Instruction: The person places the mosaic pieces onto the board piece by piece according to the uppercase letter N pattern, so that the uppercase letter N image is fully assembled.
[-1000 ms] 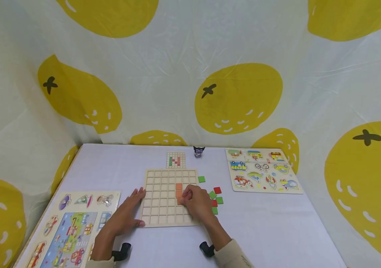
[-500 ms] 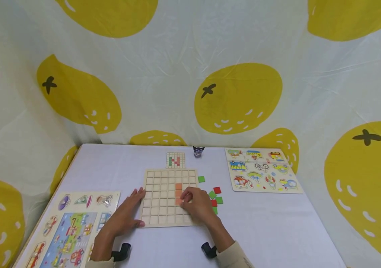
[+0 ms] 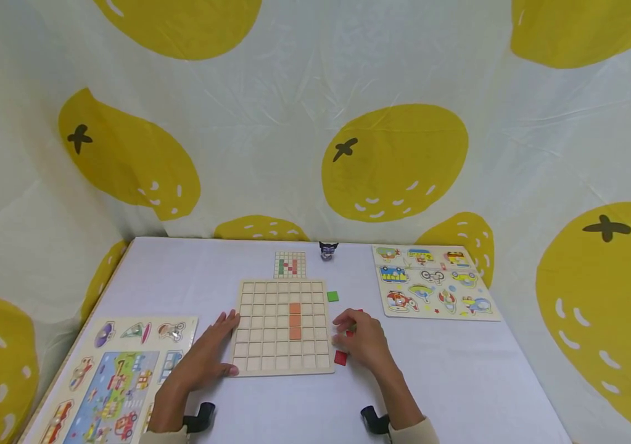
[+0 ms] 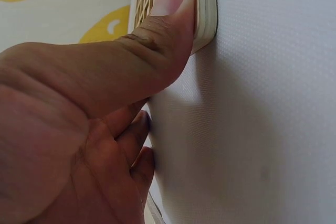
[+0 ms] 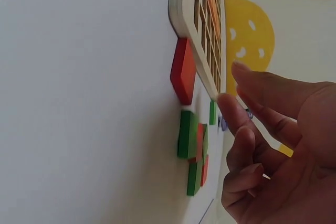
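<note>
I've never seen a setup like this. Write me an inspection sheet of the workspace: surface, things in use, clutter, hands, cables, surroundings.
Surface: white, cloth-like table cover.
Things in use: pale wooden grid board; three square orange tiles in one column of its cells; loose square red tiles and square green tiles right of it; small grid card with coloured squares behind it.
Clutter: cream picture-puzzle board at left; cream picture-puzzle board at far right; small dark figurine.
Hands: bare left hand touches the grid board's left edge; bare right hand is above loose tiles, apparently holding nothing.
Cables: nothing seen.
Surroundings: white curtain printed with yellow fruit.
</note>
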### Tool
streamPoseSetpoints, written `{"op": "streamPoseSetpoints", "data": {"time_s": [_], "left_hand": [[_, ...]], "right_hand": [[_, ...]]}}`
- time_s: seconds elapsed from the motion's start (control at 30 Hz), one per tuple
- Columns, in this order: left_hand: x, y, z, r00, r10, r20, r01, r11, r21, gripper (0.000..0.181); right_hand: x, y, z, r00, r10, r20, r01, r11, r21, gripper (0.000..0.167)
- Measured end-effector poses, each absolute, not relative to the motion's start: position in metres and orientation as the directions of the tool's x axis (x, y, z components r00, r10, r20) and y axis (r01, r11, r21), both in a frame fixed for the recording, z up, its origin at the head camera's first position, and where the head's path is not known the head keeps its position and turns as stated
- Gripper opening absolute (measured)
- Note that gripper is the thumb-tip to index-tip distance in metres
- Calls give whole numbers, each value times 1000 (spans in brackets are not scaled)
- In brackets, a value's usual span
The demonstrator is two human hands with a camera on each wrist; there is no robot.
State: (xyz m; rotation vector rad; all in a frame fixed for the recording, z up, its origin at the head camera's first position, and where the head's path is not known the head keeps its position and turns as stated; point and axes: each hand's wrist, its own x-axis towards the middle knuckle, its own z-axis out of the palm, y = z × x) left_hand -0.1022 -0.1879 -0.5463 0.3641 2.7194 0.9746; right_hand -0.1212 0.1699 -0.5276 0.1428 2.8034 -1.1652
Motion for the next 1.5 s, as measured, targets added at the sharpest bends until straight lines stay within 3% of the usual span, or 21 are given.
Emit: {"op": "streamPoseSetpoints", "data": {"time_s": [0.37,0.83,1.2,1.5], "left_hand": [[-102,-187,-546,-943,314,-112,173,750,639,115],[-105,-185,-545,-948,295,-123,161,774,613,116],[-103,-184,-544,-949,287,-133,148,775,614,116],[-101,-186,-546,-947,296,-124,160,772,615,114]], "right_hand": [[-100,185,-530,-983,-62,-174,70,746,-662,33],[-90,175,-531,-989,-21,-144,67,813,-578,30],[-90,177,-529,-992,9,-123,83,789,-608,23],[-91,168,-529,-997,10,-74,59,712,-700,19]]}}
